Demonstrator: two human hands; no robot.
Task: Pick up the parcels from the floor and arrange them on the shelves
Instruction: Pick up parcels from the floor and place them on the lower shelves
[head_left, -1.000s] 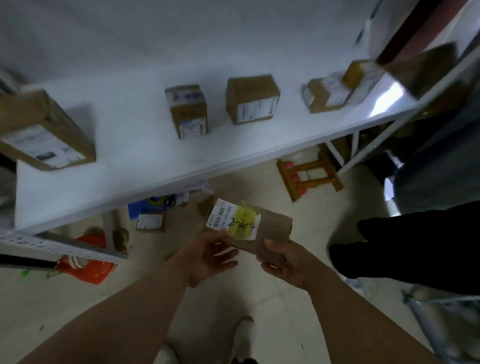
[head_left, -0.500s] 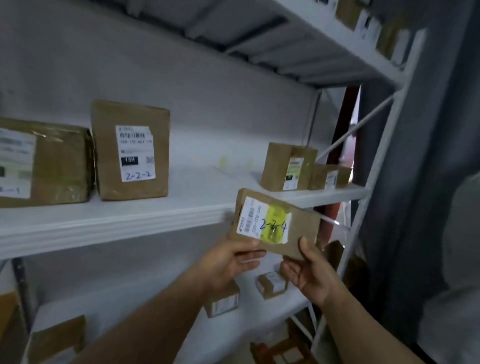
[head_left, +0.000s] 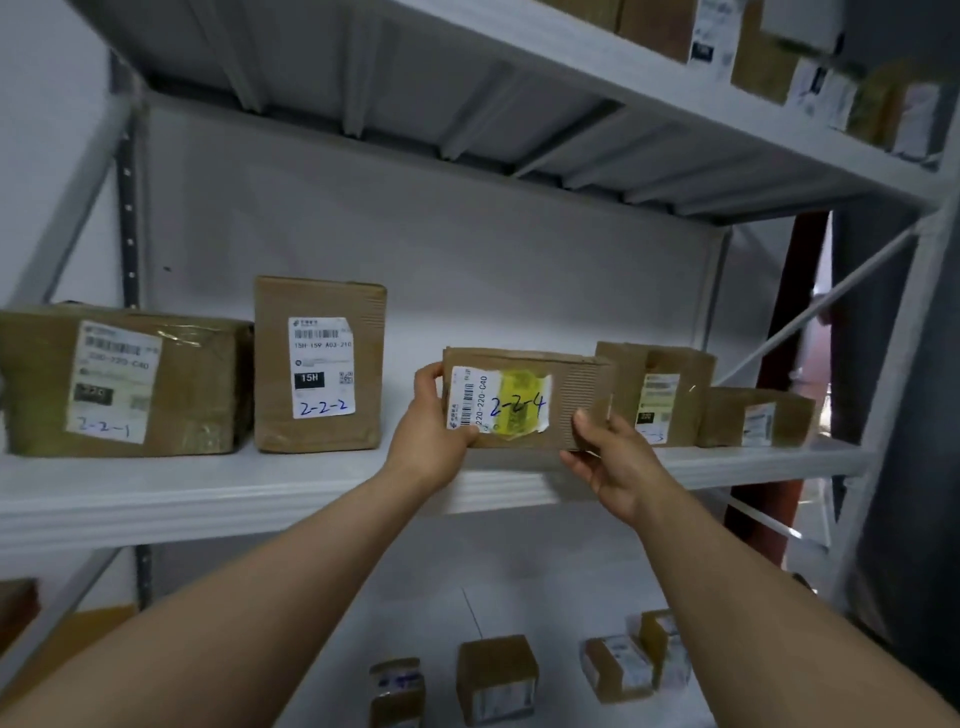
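The left fingers curl round the left end of the parcel, with the thumb pressed on the lower corner of its white label. The right thumb lies on the front of the lower right corner, and the other right fingers reach under and behind it. So both the left hand and the right hand grip it, bare forearms stretched up and forward.

The parcel stands on its long edge, label facing out, with "2-2-4" in blue pen over a yellow patch. Its lower edge sits level with the middle shelf; whether it touches the shelf, I cannot tell.

On the same shelf, well to the left, stand the 2-2-2 box and, beside it, the wide 2-2-1 box. Just right of the parcel and partly behind it is a taller box, then a low box. Small boxes stand on the lower shelf, and more boxes line the top shelf.
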